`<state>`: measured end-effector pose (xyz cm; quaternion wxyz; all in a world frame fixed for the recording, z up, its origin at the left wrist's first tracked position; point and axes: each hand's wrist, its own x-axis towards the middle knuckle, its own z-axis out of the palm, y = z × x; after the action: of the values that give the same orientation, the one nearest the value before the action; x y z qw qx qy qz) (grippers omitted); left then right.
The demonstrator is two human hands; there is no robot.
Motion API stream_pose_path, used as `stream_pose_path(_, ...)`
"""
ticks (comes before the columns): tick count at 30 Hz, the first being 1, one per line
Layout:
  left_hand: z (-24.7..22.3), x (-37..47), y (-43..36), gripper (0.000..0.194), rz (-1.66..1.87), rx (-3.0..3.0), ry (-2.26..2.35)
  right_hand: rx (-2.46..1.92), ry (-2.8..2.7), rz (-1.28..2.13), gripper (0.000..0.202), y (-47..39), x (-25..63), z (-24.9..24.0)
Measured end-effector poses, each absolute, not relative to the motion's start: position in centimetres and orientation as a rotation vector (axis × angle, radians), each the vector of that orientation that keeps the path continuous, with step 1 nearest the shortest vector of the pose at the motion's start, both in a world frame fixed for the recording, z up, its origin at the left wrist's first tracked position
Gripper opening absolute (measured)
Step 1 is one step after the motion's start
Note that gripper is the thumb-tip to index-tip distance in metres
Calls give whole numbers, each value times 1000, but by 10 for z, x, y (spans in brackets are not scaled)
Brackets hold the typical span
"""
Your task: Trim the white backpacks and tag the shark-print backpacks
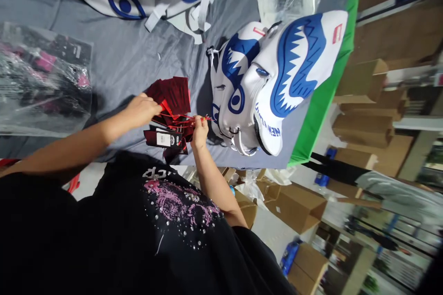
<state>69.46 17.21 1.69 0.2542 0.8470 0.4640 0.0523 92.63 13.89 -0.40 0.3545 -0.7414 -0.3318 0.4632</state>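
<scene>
A bunch of dark red and black hang tags [175, 94] on thin red strings is spread between my hands, just above the grey cloth. My left hand [143, 109] is closed at the left side of the bunch, its fingertips on the tags. The red strings [188, 123] run into my right hand [200, 132], which pinches them between thumb and fingers. One black tag [164, 138] with a white barcode label hangs below the strings. Just right of my right hand lie white and blue bags [238, 97] with a shark-mouth print.
The grey cloth-covered table [117, 62] has a green side edge [311, 124] on the right. A clear plastic packet [44, 78] lies at left. More eye-print bags [128, 2] lie at the far side. Cardboard boxes [294, 205] stand on the floor.
</scene>
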Motion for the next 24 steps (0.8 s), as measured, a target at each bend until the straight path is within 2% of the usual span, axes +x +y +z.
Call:
stream_pose_path(4, 39, 685, 179, 31, 355, 2190, 1439, -1813, -1104, 1347, 52, 129, 931, 12)
stream_pose_path(6, 54, 706, 183, 35, 458, 2181, 1382, -1809, -1218, 1281, 58, 118, 943, 31)
stream_pose_path(10, 74, 767, 191, 40, 425, 2330, 1121, -2144, -1279, 651, 59, 98, 990, 69)
stream_pose_path(12, 78, 794, 197, 38, 378, 2398, 1054, -2318, -1287, 456, 59, 95, 1012, 79)
stream_pose_path(18, 81, 836, 212, 36, 211, 2459, 1060, -2232, -1202, 547, 51, 98, 1031, 78)
stream_pose_path(24, 79, 855, 214, 36, 251, 2359, 1071, -2026, -1207, 675, 43, 100, 1037, 74)
